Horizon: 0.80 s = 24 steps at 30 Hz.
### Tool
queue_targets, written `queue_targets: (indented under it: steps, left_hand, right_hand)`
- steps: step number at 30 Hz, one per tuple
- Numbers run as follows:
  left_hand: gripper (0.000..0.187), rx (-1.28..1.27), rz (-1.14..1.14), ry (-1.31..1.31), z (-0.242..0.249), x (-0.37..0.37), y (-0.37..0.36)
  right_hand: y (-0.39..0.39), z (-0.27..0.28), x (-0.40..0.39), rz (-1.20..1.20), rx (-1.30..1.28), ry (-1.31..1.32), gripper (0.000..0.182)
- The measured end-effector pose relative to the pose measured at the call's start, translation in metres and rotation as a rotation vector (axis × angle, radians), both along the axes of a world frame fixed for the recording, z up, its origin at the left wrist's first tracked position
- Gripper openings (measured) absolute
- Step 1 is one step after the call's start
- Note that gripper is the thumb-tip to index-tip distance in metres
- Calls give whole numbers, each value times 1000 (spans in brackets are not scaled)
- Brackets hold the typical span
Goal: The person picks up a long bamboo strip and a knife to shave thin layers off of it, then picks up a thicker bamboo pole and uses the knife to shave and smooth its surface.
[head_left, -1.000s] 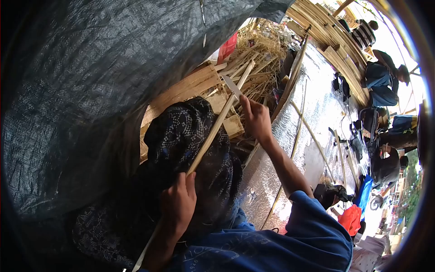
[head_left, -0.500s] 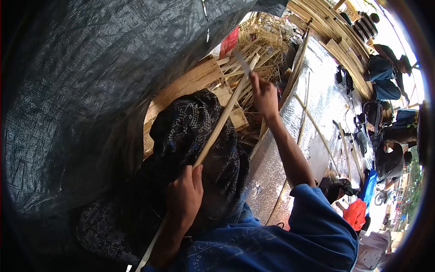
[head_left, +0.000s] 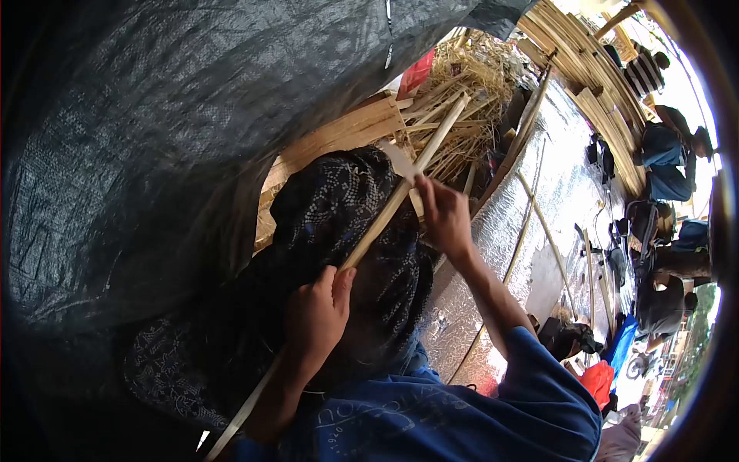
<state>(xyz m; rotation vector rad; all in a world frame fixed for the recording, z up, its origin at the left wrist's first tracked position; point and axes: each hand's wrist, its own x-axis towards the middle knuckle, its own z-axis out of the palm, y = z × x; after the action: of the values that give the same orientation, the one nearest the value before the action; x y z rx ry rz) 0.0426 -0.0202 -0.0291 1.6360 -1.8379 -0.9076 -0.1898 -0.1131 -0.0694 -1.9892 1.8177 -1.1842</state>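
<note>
My left hand is closed around a long pale wooden strip, which looks like split bamboo. The strip slants from under my left forearm up to the far right, across the dark patterned cloth over my lap. My right hand grips a knife, its handle hidden in my fingers. The knife's blade lies across the strip's upper part, pointing up and left, and is slightly blurred.
Wood shavings and split sticks pile up ahead, beside a plank. A black tarp hangs at left. To the right lies a silvery sheet with thin sticks on it. Several people sit beyond, near stacked boards.
My right hand has come down and left toward me, bringing the knife blade lower along the strip. My left hand still holds the strip. The view has shifted slightly.
</note>
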Motion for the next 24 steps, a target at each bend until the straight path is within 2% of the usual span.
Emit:
queue_targets:
  steps: [1, 2, 3, 5, 7, 8, 9, 10, 11, 12, 13, 15, 16, 17, 19, 20, 21, 22, 23, 24]
  left_hand:
    - [28, 5, -16, -35, 0, -1, 1]
    - [29, 12, -41, -70, -1, -2, 4]
    - [29, 17, -52, -67, -2, -4, 6]
    - [27, -52, -3, -84, -2, -6, 8]
    - [26, -97, 4, -58, -6, -5, 5]
    - [25, -133, 18, -35, -9, 0, 5]
    - [24, -127, 0, 10, -10, 4, 3]
    - [24, -104, -2, 47, -11, 7, 3]
    - [24, -121, -7, 58, -12, 9, 3]
    - [25, -136, -4, 68, -14, 11, 4]
    - [29, -35, -6, 20, -8, 14, 5]
    - [31, -81, -74, -20, -9, 18, 0]
    - [32, -200, -73, -41, -17, 19, 1]
    - [32, -142, 28, -59, -21, 26, 12]
    - [33, -214, -112, -24, -20, 29, -1]
    - [33, -206, -96, -32, -19, 32, -2]
    - [33, -209, -104, 0, -20, 34, -2]
    - [33, -213, -117, 30, -20, 34, -2]
    - [33, -202, -110, 23, -20, 34, -1]
    - [33, -234, -119, 28, -21, 33, -1]
  right_hand:
    - [-11, -7, -15, 0, -55, 4, 43]
    - [-27, 0, -29, -142, 65, 24, 44]
    - [-36, 20, -32, -305, 177, -124, 45]
    - [-50, 15, -48, -377, 200, -53, 45]
    - [-23, 27, -16, -202, 195, -110, 45]
    - [-6, 13, -3, -35, 64, -40, 43]
    - [15, 28, 14, -35, 288, 108, 38]
    - [20, 17, 9, -2, 227, 72, 30]
    - [10, 9, -2, 28, 13, 311, 24]
    - [3, 17, -5, -175, 285, 91, 20]
    - [-11, -13, -32, 26, -203, 360, 28]
    - [-10, 36, 7, -254, 420, -201, 38]
    - [-3, 19, 10, -137, 194, -79, 43]
    - [5, -4, 21, 20, -11, 13, 47]
    - [13, -2, 23, 20, 83, 94, 48]
    - [-11, -20, -22, 33, 46, 397, 47]
    - [-16, 16, 9, -327, 455, 169, 44]
    - [-40, -21, -35, -89, -87, 269, 54]
    - [-39, -6, -25, -94, -122, 257, 57]
    - [-34, 12, -12, -240, 111, 31, 48]
